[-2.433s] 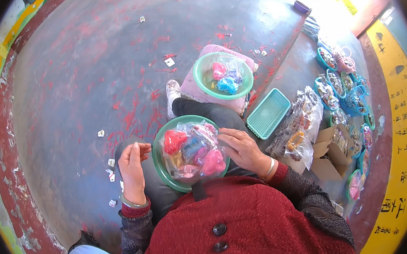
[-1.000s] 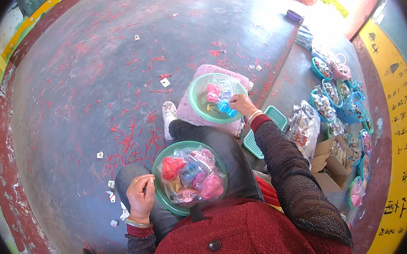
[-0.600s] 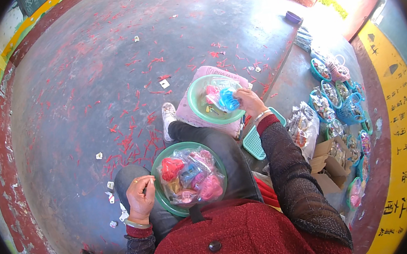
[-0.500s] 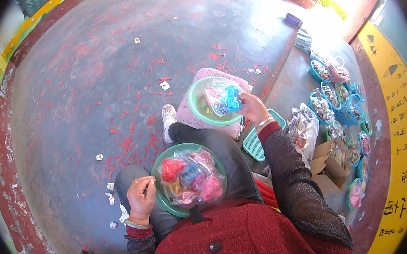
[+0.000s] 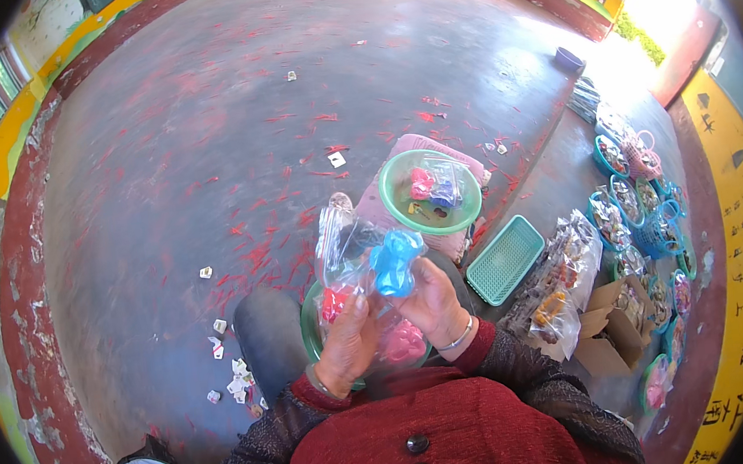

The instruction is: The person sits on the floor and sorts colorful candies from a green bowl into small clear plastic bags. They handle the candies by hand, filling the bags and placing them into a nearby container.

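Above my lap, both hands hold a clear plastic bag (image 5: 338, 253) with a shiny blue object (image 5: 395, 261) at its right side. My right hand (image 5: 437, 304) is closed on the bag by the blue object, whose exact kind I cannot make out. My left hand (image 5: 349, 349) pinches the bag's lower left part. Beneath them, a green basin (image 5: 311, 327) rests on my lap, mostly hidden by the hands. Red and pink bagged items (image 5: 403, 343) show in it.
Ahead, a pale green basin (image 5: 391, 203) with pink and blue bagged items stands on a pink-covered seat (image 5: 375, 203). To the right are a green basket (image 5: 506, 259), a heap of clear bags (image 5: 563, 272), a cardboard box (image 5: 609, 334) and several filled baskets (image 5: 657, 227). Red scraps (image 5: 258, 256) litter the floor.
My right hand has come back from the far basin with the bag and blue object. My left hand has moved right from beside the lap basin and now grips the bag too.
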A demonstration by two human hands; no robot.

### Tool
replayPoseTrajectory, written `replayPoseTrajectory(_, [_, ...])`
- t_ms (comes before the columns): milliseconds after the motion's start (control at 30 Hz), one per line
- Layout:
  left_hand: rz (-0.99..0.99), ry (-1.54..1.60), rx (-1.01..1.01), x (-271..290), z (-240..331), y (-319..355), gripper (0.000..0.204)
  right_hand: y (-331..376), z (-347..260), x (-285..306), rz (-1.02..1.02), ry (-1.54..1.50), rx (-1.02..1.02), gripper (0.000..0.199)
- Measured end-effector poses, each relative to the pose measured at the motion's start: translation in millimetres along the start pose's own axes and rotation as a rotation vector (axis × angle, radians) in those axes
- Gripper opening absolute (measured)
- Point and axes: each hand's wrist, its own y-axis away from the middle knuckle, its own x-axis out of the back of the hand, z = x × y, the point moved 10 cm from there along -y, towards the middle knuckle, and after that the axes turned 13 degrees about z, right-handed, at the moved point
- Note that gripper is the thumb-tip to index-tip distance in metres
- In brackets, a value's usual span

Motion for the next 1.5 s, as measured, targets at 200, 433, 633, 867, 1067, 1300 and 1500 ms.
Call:
replayPoseTrajectory(200, [0.066, 0.013, -0.143, 13.1, 32.3, 2.0, 0.040, 15.0, 8.5, -13.1, -0.226, 0.168, 0.022, 0.027])
replayPoseTrajectory(433, [0.199, -0.378, -0.381, 16.6, 65.5, 28.9, 0.027, 31.4, -9.0, -19.0, -0.195, 0.547, 0.162, 0.052])
replayPoseTrajectory(633, [0.194, -0.641, -0.552, 18.0, 64.6, 32.7, 0.023, 40.3, 7.8, -10.4, -0.023, 0.875, 0.236, 0.030])
replayPoseTrajectory(867, [0.230, -0.439, -0.141, 34.4, 43.0, 26.6, 0.024, 40.1, -2.5, 4.2, 0.142, 0.557, 0.167, 0.013])
replayPoseTrajectory(1067, [0.102, -0.330, 0.124, 9.3, 20.2, 34.7, 0.035, 38.2, -3.3, 2.4, 0.093, 0.544, 0.208, 0.013])
replayPoseTrajectory(1300, [0.102, -0.487, 0.094, 27.7, 7.1, 25.9, 0.032, 38.5, -6.1, -4.6, 0.153, 0.701, 0.231, 0.015])
replayPoseTrajectory(1500, [-0.063, -0.698, 0.044, 10.9, 11.2, 33.5, 0.039, 34.8, -12.5, 5.4, 0.215, 0.721, 0.186, 0.017])
